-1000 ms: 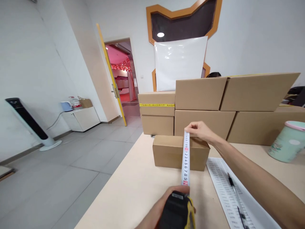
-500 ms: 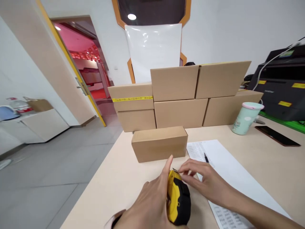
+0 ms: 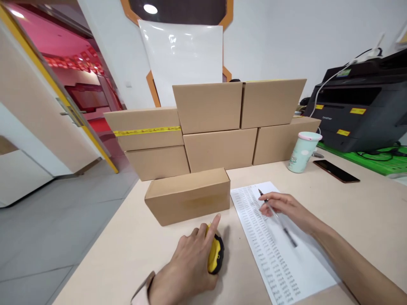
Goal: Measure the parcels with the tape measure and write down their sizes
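My left hand point(image 3: 190, 258) is closed around a yellow and black tape measure point(image 3: 216, 253), its thumb stretched forward. The tape measure is low over the table, just in front of a small long cardboard box point(image 3: 190, 203). To the right, the fingertips of my right hand point(image 3: 288, 207) pinch a pen point(image 3: 288, 235) close to its dark tip. The pen slants across a sheet of paper point(image 3: 305, 267) printed with columns of small text, and its rear end is blurred. My palm hides part of the tape measure.
Stacked cardboard boxes point(image 3: 219, 150) form a wall behind the small box; one carries a yellow tape strip point(image 3: 146, 131). A mint cup point(image 3: 302, 152), a phone point(image 3: 336, 170) and a black printer point(image 3: 349, 114) are at the right. The table's left edge drops to a grey floor point(image 3: 95, 220).
My right hand has left the tape measure's front end and taken hold of the pen on the paper. The left hand has moved slightly left with the tape measure. The view has turned right.
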A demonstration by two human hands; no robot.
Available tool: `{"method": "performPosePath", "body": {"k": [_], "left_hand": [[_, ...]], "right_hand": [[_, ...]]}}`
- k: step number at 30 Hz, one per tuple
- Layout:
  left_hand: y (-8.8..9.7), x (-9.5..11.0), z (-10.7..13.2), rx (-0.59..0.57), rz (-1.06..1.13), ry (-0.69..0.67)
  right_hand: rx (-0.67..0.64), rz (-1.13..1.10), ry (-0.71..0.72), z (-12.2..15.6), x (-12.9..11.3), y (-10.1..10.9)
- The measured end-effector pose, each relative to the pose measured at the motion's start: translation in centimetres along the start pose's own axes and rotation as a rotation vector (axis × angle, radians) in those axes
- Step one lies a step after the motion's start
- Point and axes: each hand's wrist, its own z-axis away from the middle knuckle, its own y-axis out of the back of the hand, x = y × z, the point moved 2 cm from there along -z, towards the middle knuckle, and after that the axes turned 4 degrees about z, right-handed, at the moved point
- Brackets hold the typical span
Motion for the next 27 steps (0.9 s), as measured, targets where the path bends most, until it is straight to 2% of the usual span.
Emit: {"method": "performPosePath", "body": {"k": [2, 5, 8, 10, 11, 13, 15, 17, 22, 27], "left_hand": [[0.1, -0.4, -0.5, 0.003, -0.034, 0.005], [0.9, -0.2, -1.0, 0.021, -0.054, -0.008], [1.0, 2.3, -1.8, -0.031, -0.056, -0.130], [-0.1, 5.1, -2.6, -0.127, -0.007, -0.277], [-1.1, 6.6, -3.0, -0.190, 0.031, -0.367], [-3.1, 9.4, -3.9, -0.161, 0.110, -0.488], [-5.1, 11.5, -4.8, -0.177, 0.127, -0.516], [-6.2, 12.6, -5.6, -0.166, 0.134, -0.500], [-6.1, 12.8, -6.7, -0.170, 0.136, -0.413], [-5.8, 12.4, -7.0, -0.107, 0.120, -0.447]], "right_hand": [[0.018, -0.118, 0.028, 0.7, -0.9, 1.4], [0.145, -0.077, 0.036, 1.5, -1.1, 2.2], [0.366, 0.024, 0.027, 1.5, -0.1, 1.5], [0.437, -0.002, 0.054, 1.1, 0.7, 0.6], [0.425, -0.050, 0.067, 0.8, 1.1, 0.2], [0.368, -0.167, 0.067, 0.2, 1.8, -0.5], [0.313, -0.229, 0.023, -0.1, 2.4, -1.0], [0.305, -0.199, -0.040, -0.2, 2.9, -1.2], [0.359, -0.022, 0.001, 0.0, 3.7, -1.5], [0.347, -0.068, -0.045, -0.4, 4.6, -1.9]]}}
